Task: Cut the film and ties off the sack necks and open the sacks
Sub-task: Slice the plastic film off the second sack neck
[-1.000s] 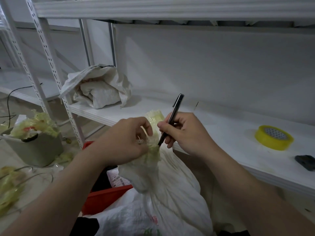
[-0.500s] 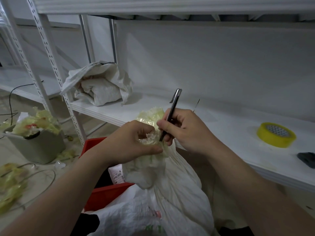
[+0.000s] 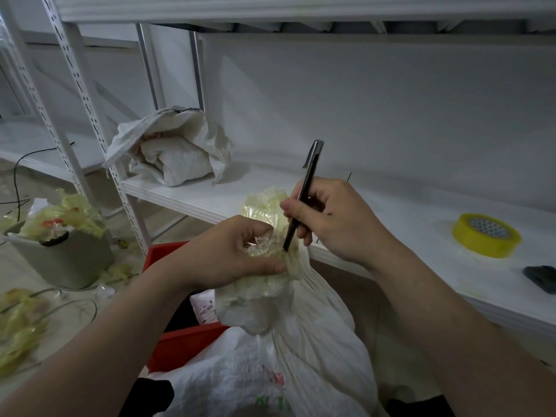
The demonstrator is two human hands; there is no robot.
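The left hand [image 3: 222, 251] has tightened its fingers round the sack neck [image 3: 270, 284]; the right hand [image 3: 331, 218] pinches the cutter [image 3: 310, 170], tip now sunk into the film [image 3: 264, 206]. Cutting has begun, I'd say.

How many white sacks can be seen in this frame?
2 for certain: one crumpled sack on the shelf, one sack in front, its neck gripped by the left hand. The printed white material at the bottom may be a third.
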